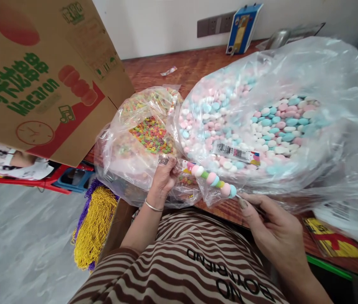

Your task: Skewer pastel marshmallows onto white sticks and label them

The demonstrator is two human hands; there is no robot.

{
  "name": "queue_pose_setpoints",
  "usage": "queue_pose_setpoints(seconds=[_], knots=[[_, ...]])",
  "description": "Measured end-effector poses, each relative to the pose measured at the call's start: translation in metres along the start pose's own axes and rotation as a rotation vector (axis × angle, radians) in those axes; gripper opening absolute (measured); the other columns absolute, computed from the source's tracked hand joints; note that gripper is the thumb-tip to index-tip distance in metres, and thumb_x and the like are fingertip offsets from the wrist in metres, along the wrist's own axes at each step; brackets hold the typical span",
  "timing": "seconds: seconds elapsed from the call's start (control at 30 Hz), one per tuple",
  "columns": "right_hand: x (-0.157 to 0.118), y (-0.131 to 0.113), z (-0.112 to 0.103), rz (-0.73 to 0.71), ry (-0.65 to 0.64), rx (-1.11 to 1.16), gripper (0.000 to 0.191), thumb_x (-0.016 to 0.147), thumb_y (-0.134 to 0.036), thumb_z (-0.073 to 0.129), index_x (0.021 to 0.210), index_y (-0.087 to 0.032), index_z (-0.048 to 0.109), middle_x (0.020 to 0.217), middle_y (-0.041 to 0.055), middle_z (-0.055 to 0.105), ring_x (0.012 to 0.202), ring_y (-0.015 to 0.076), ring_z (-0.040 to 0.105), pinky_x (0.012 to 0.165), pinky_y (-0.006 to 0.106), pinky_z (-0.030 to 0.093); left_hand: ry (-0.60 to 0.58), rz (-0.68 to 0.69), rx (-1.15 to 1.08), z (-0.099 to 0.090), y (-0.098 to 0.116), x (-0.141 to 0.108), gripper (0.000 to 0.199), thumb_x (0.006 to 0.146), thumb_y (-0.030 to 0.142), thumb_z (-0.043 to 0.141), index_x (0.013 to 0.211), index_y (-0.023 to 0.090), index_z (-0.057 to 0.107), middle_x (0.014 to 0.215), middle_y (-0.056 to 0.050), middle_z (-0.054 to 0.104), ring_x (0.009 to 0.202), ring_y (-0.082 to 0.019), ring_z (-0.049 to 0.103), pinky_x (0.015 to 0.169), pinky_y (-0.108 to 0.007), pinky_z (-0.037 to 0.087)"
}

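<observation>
A skewer of candies (212, 179) in pink, white, green and blue lies diagonally between my two hands. My left hand (165, 175) is closed on a clear printed wrapper (189, 166) at the skewer's upper left end. My right hand (269, 223) pinches the bare stick end at the lower right, just past a blue candy. Behind the skewer, an open plastic bag of pink, white and blue candies (282, 122) spreads to the right. Beyond my left hand stands a bag of small colorful rings (153, 134). A flat printed wrapper (237, 153) rests on the large bag.
A large cardboard box (42, 84) stands at the left. A blue device (244, 29) is by the wall. Gold and purple bead strands (94, 228) hang at the lower left. A yellow and red packet (334, 240) lies at the right. Another person's arm (23, 159) shows at the far left.
</observation>
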State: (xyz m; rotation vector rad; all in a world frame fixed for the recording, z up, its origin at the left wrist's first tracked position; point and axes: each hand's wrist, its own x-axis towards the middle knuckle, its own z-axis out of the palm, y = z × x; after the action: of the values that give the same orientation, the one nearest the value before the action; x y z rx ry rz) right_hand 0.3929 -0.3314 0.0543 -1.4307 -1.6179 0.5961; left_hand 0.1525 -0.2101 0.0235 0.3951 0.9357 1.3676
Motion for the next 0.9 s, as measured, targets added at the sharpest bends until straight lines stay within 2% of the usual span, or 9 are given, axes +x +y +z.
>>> queue_pose_setpoints(seconds=[0.2, 0.4, 0.67, 0.9], knots=[[-0.001, 0.000, 0.001, 0.078, -0.012, 0.050, 0.015, 0.097, -0.030, 0.060, 0.097, -0.024, 0.074, 0.086, 0.0001, 0.077, 0.075, 0.0170, 0.071, 0.069, 0.026, 0.056, -0.024, -0.071, -0.066, 0.003, -0.004, -0.002, 0.048, 0.066, 0.027, 0.093, 0.060, 0.016, 0.047, 0.051, 0.008, 0.040, 0.045, -0.003, 0.038, 0.045, -0.016, 0.033], [-0.004, 0.004, 0.003, 0.054, 0.044, 0.005, 0.011, 0.095, -0.027, 0.062, 0.095, -0.023, 0.072, 0.084, -0.0003, 0.075, 0.073, 0.0157, 0.068, 0.068, 0.025, 0.053, -0.008, -0.105, -0.039, 0.012, -0.008, -0.005, 0.048, 0.057, 0.025, 0.097, 0.065, 0.015, 0.051, 0.054, 0.010, 0.045, 0.044, -0.001, 0.036, 0.044, -0.015, 0.031], [-0.001, 0.005, 0.003, 0.109, 0.085, 0.056, 0.008, 0.091, -0.025, 0.063, 0.090, -0.023, 0.071, 0.082, 0.0010, 0.074, 0.072, 0.0169, 0.069, 0.067, 0.027, 0.056, -0.040, -0.101, 0.029, 0.014, -0.007, -0.004, 0.047, 0.057, 0.025, 0.097, 0.068, 0.015, 0.052, 0.054, 0.010, 0.046, 0.042, 0.000, 0.034, 0.043, -0.015, 0.029], [-0.001, 0.007, 0.003, 0.176, 0.068, 0.124, 0.009, 0.089, -0.026, 0.065, 0.083, -0.022, 0.070, 0.081, 0.0014, 0.073, 0.073, 0.0168, 0.067, 0.068, 0.027, 0.055, 0.045, -0.150, -0.014, 0.018, -0.014, -0.002, 0.044, 0.063, 0.022, 0.094, 0.066, 0.015, 0.050, 0.054, 0.011, 0.042, 0.042, 0.000, 0.035, 0.045, -0.017, 0.032]])
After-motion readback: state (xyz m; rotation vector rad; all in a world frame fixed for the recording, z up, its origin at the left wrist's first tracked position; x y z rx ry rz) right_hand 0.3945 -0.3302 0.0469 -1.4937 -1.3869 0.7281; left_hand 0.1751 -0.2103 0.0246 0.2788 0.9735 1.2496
